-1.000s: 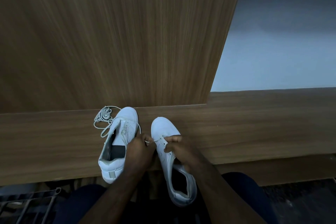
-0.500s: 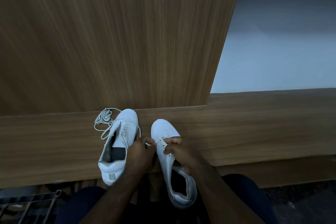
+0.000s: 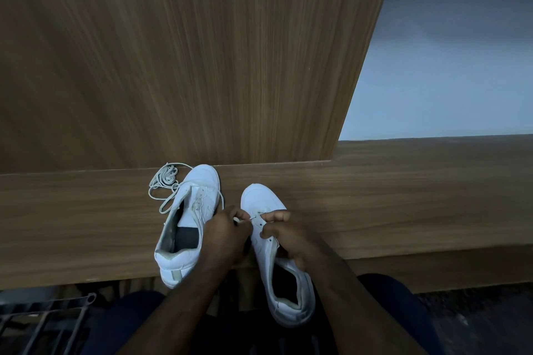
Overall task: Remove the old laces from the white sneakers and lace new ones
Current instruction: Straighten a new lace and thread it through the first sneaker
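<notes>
Two white sneakers lie on a wooden ledge [image 3: 403,204], toes pointing away from me. The left sneaker [image 3: 190,225] has its tongue open and a loose pale lace [image 3: 164,184] bunched beside its toe. The right sneaker [image 3: 277,256] hangs with its heel over the ledge's front edge. My left hand [image 3: 227,233] pinches a thin white lace end [image 3: 245,220] at the right sneaker's lowest eyelets. My right hand [image 3: 285,233] grips that sneaker's eyelet flap from the right side. The lace between my fingers is mostly hidden.
A tall wooden panel [image 3: 202,52] rises right behind the ledge. A pale floor [image 3: 447,66] shows to the right of it. A metal wire rack [image 3: 43,323] sits low at the left, beside my knees in dark trousers [image 3: 398,311].
Both hands stay at the right sneaker's eyelets with only small finger movements. The view has shifted slightly; the sneakers and the loose lace have not moved.
</notes>
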A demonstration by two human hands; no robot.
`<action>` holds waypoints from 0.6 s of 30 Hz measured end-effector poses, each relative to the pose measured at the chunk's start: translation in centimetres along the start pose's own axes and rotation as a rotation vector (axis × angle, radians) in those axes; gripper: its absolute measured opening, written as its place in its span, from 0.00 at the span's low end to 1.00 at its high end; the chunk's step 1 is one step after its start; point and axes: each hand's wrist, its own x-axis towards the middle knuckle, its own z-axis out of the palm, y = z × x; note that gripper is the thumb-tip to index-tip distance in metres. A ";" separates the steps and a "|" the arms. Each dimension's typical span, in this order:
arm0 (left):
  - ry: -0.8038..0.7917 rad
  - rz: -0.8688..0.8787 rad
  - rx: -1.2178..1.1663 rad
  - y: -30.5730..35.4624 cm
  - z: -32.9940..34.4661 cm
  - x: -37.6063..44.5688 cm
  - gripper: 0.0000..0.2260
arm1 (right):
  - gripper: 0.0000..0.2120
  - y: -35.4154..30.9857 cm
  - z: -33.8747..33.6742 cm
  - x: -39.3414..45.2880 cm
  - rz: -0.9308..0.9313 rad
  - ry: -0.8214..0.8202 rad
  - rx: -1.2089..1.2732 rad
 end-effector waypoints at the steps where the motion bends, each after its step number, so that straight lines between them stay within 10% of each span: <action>1: 0.003 0.011 0.006 0.0 0.0 0.0 0.04 | 0.14 0.0 0.0 0.1 0.000 0.003 -0.001; 18: -0.013 0.280 0.246 1.1 -0.1 1.1 0.05 | 0.06 -0.4 -0.3 0.0 0.012 0.012 0.086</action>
